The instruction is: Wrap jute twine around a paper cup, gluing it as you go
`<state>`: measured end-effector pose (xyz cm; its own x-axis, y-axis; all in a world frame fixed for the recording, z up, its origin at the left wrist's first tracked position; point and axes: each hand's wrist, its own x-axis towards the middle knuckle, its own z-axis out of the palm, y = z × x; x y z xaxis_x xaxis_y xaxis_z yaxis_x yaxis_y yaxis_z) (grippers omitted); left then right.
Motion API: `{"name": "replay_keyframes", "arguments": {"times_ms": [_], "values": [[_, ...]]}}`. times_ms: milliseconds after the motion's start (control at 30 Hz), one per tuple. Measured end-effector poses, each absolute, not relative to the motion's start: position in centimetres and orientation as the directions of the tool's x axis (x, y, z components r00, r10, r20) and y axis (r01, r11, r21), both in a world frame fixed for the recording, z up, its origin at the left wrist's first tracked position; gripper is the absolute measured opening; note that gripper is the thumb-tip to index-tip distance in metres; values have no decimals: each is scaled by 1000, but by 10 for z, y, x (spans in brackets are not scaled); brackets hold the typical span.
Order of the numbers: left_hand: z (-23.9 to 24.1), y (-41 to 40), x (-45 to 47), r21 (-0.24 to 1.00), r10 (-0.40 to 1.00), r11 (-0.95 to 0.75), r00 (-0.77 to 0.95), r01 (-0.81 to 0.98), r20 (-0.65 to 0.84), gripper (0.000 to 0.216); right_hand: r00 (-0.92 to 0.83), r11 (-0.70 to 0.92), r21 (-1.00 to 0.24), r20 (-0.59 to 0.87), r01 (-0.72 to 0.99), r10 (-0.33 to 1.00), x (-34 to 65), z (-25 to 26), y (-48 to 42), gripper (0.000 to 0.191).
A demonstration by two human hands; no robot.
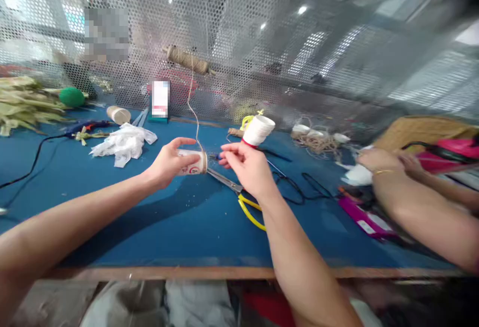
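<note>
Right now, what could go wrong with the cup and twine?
1. The twine runs from the spool to the end of the paper cup; a tug could pull it out of place.
2. The scissors lie by the right hand, tips near the cup, so a careless move might nick it or a finger.
3. The left hand could dent the cup if it squeezes hard.

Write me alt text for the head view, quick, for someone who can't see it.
The left hand holds a white printed cup on its side at a blue table, with twine running from its rim up to a spool; the right hand hovers beside it, near yellow-handled scissors.
</note>
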<state>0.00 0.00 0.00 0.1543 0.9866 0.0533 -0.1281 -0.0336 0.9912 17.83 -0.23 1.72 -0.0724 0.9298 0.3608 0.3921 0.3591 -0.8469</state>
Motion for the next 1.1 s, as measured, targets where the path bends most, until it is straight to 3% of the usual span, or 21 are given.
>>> {"name": "replay_keyframes", "arguments": {"times_ms": [133, 267, 600, 767, 867, 933, 1000, 1100], "values": [[-1, -1, 1, 986, 964, -88, 238, -142, 121, 50, -62, 377, -825, 388, 420, 919, 186, 21, 7, 24], [-4, -4, -3, 978, 913, -196, 350, -76, 210, 52, -171, 367, -812, 326, 454, 930, 177, 21, 11, 36], [-8, -9, -8, 890, 843, -429, 423, 155, 333, 41, -405, 152, -968, 60, 200, 912, 161, 17, 8, 46], [-7, -10, -9, 852, 882, -412, 374, 323, 285, 35, -316, 196, -948, 112, 250, 942, 178, 27, 17, 31], [-8, -11, -11, 869, 894, -384, 361, 311, 266, 36, -78, 258, -883, 247, 392, 966, 202, 31, 35, 18], [-9, -13, -11, 878, 895, -373, 364, 300, 257, 37, 20, 178, -768, 241, 615, 970, 219, 28, 47, 20], [-11, -17, -11, 862, 883, -401, 380, 309, 275, 37, 64, 53, -549, 192, 834, 979, 232, 20, 56, 25], [-12, -24, -9, 810, 854, -477, 399, 341, 335, 32, 50, -15, -406, 76, 914, 996, 243, 4, 61, 30]]}}
